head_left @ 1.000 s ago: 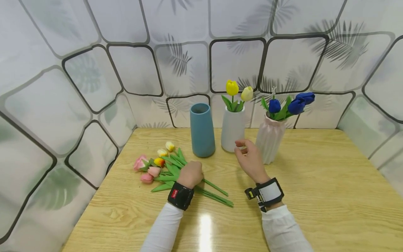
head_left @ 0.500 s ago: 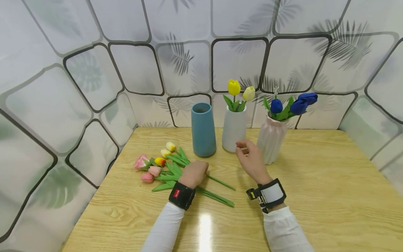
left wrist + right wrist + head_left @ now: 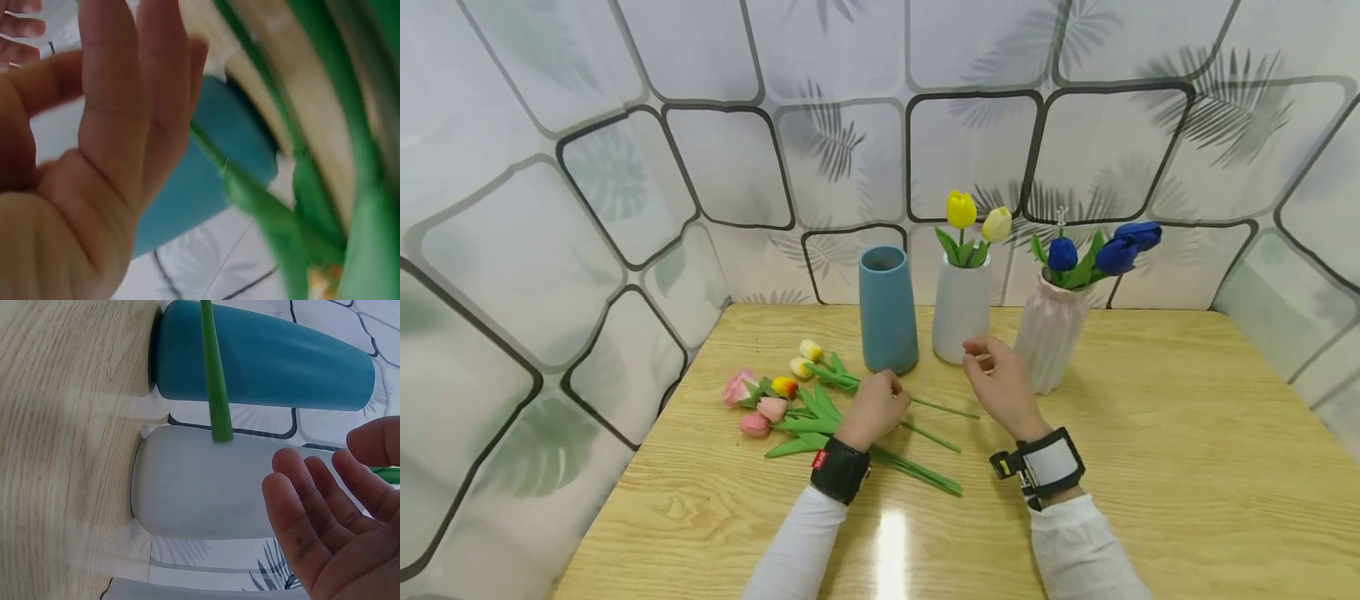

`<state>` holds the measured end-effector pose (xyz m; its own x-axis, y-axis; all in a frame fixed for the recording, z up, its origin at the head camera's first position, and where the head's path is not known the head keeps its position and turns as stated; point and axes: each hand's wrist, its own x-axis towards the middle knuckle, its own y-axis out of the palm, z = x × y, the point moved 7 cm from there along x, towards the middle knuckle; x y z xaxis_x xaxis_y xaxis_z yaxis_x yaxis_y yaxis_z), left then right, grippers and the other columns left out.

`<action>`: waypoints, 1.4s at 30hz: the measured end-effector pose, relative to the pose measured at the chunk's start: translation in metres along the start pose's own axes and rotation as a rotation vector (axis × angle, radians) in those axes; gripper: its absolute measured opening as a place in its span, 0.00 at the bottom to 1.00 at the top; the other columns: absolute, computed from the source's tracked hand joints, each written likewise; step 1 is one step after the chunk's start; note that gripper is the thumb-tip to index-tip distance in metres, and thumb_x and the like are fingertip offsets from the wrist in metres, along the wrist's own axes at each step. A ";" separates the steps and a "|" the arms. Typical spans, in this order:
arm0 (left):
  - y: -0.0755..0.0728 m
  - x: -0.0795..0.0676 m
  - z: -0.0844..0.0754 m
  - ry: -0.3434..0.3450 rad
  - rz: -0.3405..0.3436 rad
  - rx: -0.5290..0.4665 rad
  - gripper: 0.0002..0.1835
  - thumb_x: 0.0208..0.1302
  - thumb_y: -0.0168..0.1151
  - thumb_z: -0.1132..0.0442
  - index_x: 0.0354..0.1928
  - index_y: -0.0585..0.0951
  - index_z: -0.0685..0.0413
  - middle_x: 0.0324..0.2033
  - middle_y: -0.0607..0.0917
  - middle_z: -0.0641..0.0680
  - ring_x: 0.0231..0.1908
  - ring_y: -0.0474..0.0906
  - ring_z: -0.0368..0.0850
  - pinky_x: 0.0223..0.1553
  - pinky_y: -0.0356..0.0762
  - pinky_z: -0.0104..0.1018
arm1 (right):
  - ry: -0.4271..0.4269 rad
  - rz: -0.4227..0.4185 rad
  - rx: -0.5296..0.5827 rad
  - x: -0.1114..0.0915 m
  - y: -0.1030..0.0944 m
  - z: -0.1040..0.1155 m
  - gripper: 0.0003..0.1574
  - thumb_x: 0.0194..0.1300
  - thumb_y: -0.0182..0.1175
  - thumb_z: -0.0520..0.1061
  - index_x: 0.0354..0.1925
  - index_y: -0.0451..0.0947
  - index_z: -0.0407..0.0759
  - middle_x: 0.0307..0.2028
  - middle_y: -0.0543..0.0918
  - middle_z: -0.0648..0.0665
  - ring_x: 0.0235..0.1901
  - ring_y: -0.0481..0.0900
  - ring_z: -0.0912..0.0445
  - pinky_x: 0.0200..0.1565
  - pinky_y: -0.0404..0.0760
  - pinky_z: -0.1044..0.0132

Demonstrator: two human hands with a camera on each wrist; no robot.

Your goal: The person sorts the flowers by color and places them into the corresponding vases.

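Note:
My left hand [image 3: 876, 410] pinches the green stem of a white-and-yellow tulip [image 3: 810, 350] in front of the blue vase [image 3: 889, 317]. In the left wrist view that stem [image 3: 209, 147] runs out from behind the fingers, and the thumb's contact with it is hidden. The stem's free end [image 3: 220, 419] hangs in the air in the right wrist view. My right hand [image 3: 1003, 387], fingers loosely bent and holding nothing, hovers before the white vase [image 3: 961, 317]. Other tulips lie under and left of my left hand, among them an orange-yellow one [image 3: 785, 387] and a pink one [image 3: 755, 425].
Yellow and cream tulips [image 3: 961, 210] stand in the white vase. To its right, a pale pink pleated vase [image 3: 1051, 333] holds blue tulips [image 3: 1116, 255]. A pink rose-like bloom [image 3: 740, 388] lies at the left. Patterned cloth [image 3: 842, 167] rises behind the wooden table [image 3: 1187, 467].
My left hand has shifted right and slightly away from me, drawing one tulip stem apart from the bunch toward the right. The right hand has stayed nearly still.

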<state>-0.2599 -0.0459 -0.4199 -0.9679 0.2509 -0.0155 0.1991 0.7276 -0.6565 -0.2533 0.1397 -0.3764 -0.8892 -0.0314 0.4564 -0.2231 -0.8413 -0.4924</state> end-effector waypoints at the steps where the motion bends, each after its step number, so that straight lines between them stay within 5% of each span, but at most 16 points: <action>1: 0.001 0.000 0.001 -0.023 0.002 -0.069 0.12 0.67 0.52 0.66 0.47 0.74 0.68 0.21 0.80 0.57 0.18 0.78 0.50 0.20 0.74 0.35 | -0.002 0.000 -0.005 0.000 0.000 0.000 0.13 0.67 0.55 0.41 0.47 0.78 0.37 0.43 0.82 0.39 0.33 0.79 0.51 0.34 0.77 0.59; 7: 0.011 0.003 0.008 -0.166 0.019 -0.568 0.26 0.67 0.51 0.65 0.64 0.62 0.70 0.45 0.77 0.67 0.37 0.82 0.61 0.32 0.83 0.45 | 0.009 -0.020 0.007 -0.001 -0.001 -0.002 0.14 0.67 0.55 0.40 0.48 0.77 0.35 0.44 0.81 0.39 0.33 0.78 0.51 0.33 0.76 0.61; 12: 0.017 0.005 0.006 -0.245 -0.030 -0.928 0.28 0.70 0.49 0.67 0.67 0.56 0.69 0.58 0.65 0.68 0.39 0.80 0.53 0.39 0.82 0.41 | 0.015 -0.037 0.010 -0.001 -0.002 0.000 0.14 0.68 0.54 0.41 0.49 0.77 0.35 0.45 0.80 0.39 0.33 0.78 0.51 0.32 0.77 0.61; 16: 0.025 0.005 0.008 -0.306 -0.108 -1.104 0.27 0.70 0.49 0.68 0.67 0.55 0.69 0.57 0.62 0.66 0.37 0.77 0.45 0.39 0.81 0.35 | 0.019 -0.041 0.012 -0.001 -0.002 0.000 0.14 0.67 0.55 0.41 0.48 0.77 0.35 0.44 0.80 0.40 0.33 0.78 0.52 0.32 0.77 0.60; 20: 0.032 0.004 0.011 -0.332 -0.205 -1.189 0.26 0.69 0.50 0.69 0.64 0.56 0.70 0.49 0.66 0.63 0.32 0.76 0.42 0.36 0.81 0.33 | 0.014 -0.039 0.009 -0.001 -0.002 0.001 0.13 0.67 0.55 0.41 0.48 0.77 0.36 0.44 0.80 0.41 0.33 0.78 0.52 0.33 0.77 0.60; 23: 0.036 0.004 0.014 -0.334 -0.271 -1.227 0.15 0.69 0.50 0.70 0.52 0.59 0.66 0.44 0.67 0.61 0.30 0.77 0.42 0.35 0.81 0.34 | 0.012 -0.037 0.008 0.000 -0.001 0.001 0.12 0.67 0.55 0.41 0.47 0.78 0.38 0.43 0.81 0.41 0.33 0.78 0.52 0.32 0.77 0.61; 28: 0.042 0.002 0.018 -0.371 -0.332 -1.308 0.16 0.68 0.51 0.72 0.42 0.52 0.57 0.46 0.67 0.63 0.29 0.78 0.42 0.39 0.81 0.35 | -0.002 -0.038 0.006 0.000 -0.002 0.002 0.11 0.67 0.55 0.41 0.46 0.78 0.39 0.42 0.81 0.41 0.32 0.78 0.53 0.32 0.77 0.62; 35: 0.050 0.002 0.019 -0.455 -0.352 -1.467 0.22 0.65 0.52 0.75 0.47 0.48 0.58 0.47 0.71 0.68 0.31 0.80 0.45 0.40 0.81 0.34 | -0.006 -0.027 0.040 0.001 -0.003 -0.001 0.15 0.68 0.54 0.40 0.50 0.76 0.34 0.43 0.81 0.38 0.32 0.79 0.51 0.32 0.77 0.64; 42: 0.053 0.003 0.018 -0.438 -0.294 -1.444 0.06 0.68 0.49 0.73 0.43 0.65 0.65 0.38 0.73 0.61 0.35 0.78 0.45 0.46 0.79 0.34 | 0.055 -0.040 0.056 0.003 -0.007 -0.007 0.24 0.68 0.53 0.41 0.61 0.65 0.37 0.44 0.78 0.38 0.32 0.78 0.49 0.31 0.77 0.59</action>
<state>-0.2551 -0.0180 -0.4686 -0.9147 -0.0215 -0.4037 -0.2772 0.7603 0.5875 -0.2578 0.1494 -0.3770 -0.9012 0.0312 0.4323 -0.2373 -0.8701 -0.4319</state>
